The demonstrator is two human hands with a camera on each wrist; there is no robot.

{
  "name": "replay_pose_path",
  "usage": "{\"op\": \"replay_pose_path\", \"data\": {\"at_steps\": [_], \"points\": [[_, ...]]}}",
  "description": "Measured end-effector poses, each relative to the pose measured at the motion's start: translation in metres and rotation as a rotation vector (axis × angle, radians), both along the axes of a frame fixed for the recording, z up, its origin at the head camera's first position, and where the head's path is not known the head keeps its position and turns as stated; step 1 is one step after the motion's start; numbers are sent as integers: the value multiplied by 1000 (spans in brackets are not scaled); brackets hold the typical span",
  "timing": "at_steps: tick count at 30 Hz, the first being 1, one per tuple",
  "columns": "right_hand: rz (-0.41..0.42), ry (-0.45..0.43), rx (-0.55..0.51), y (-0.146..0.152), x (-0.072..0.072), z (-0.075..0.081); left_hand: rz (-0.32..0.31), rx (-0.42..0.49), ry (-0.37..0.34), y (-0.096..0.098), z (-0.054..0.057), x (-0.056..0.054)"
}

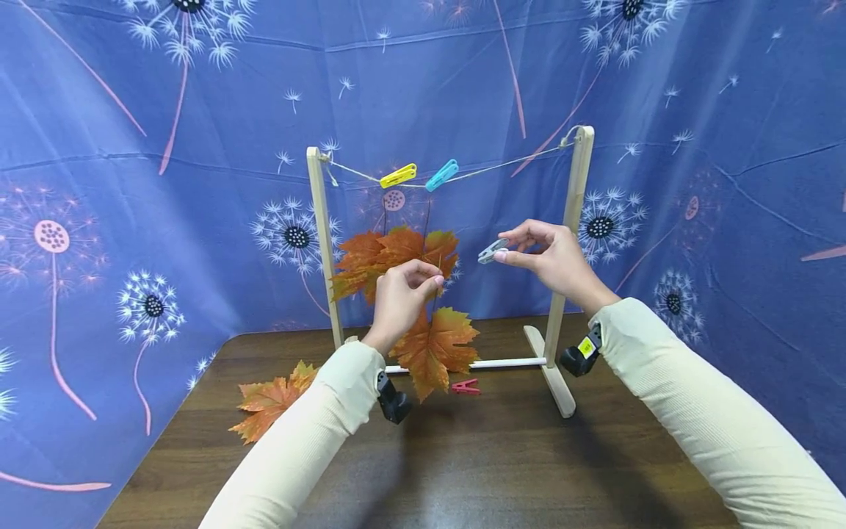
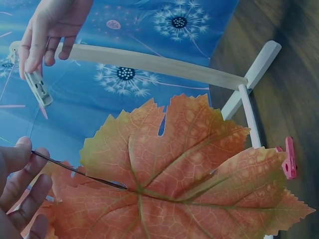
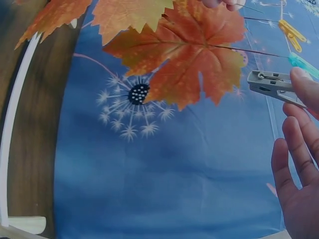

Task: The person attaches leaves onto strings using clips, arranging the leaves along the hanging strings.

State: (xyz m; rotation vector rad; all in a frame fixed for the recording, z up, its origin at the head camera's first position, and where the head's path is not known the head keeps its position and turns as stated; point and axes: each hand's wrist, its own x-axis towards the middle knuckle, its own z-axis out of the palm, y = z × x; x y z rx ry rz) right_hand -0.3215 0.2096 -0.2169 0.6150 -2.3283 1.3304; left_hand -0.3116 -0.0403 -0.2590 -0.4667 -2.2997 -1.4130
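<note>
My left hand point(image 1: 405, 300) pinches the thin stem point(image 2: 79, 172) of an orange maple leaf point(image 1: 436, 347), which hangs below the fingers. In the left wrist view the leaf point(image 2: 174, 174) spreads broadly across the middle. My right hand point(image 1: 555, 261) holds a grey clothespin point(image 1: 492, 251) between thumb and fingertips, its clipping end toward the leaves. Above, a yellow clothespin point(image 1: 399, 176) and a blue clothespin point(image 1: 442, 175) grip a string point(image 1: 509, 166). Two orange leaves point(image 1: 377, 257) hang by their stems from these pins, partly behind my left hand.
A wooden frame, with a left post point(image 1: 322, 242) and right post point(image 1: 579, 176), carries the string; a white bar point(image 1: 509, 363) joins it low down. Another leaf point(image 1: 274, 400) lies left on the brown table point(image 1: 502, 455). A red clothespin point(image 1: 465, 386) lies near the bar.
</note>
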Motion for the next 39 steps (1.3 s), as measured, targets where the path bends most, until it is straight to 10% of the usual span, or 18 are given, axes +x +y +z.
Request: {"op": "replay_pose_path", "data": {"at_steps": [17, 39], "points": [[-69, 56, -38, 11, -9, 42, 5, 6, 66, 24, 21, -18], [-60, 98, -132, 7, -20, 87, 156, 29, 137, 63, 57, -34]]}}
